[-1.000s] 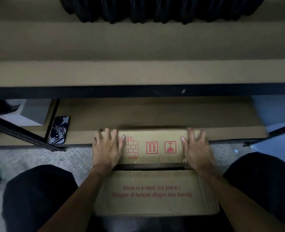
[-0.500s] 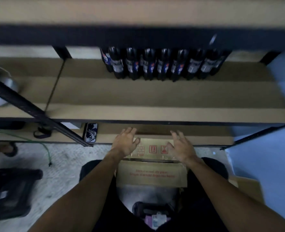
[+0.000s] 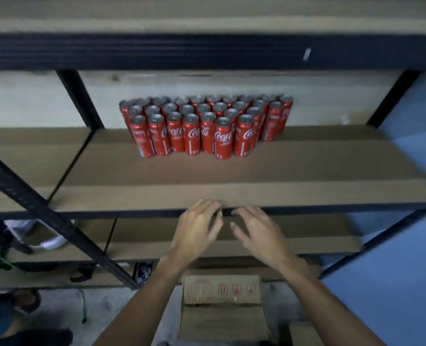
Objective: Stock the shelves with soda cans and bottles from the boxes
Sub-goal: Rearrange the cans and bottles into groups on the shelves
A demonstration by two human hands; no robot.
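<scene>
Several red soda cans (image 3: 204, 126) stand in tight rows at the back of a brown shelf board (image 3: 231, 171). A closed cardboard box (image 3: 222, 308) with red handling symbols sits on the floor below, in front of the rack. My left hand (image 3: 197, 231) and my right hand (image 3: 256, 233) hover empty, fingers loosely spread, just below the front edge of the can shelf and well above the box. Neither hand touches anything.
A black metal rack frames the shelves, with a diagonal brace (image 3: 44, 211) at the left. A phone (image 3: 143, 270) lies on the lowest shelf left of the box. A green cord (image 3: 83, 305) and dark items sit on the floor at left. A blue wall (image 3: 394, 283) stands at right.
Both hands left the box top and rose toward the can shelf. My view tilted up from the box and lower shelves to the shelf with the red cans.
</scene>
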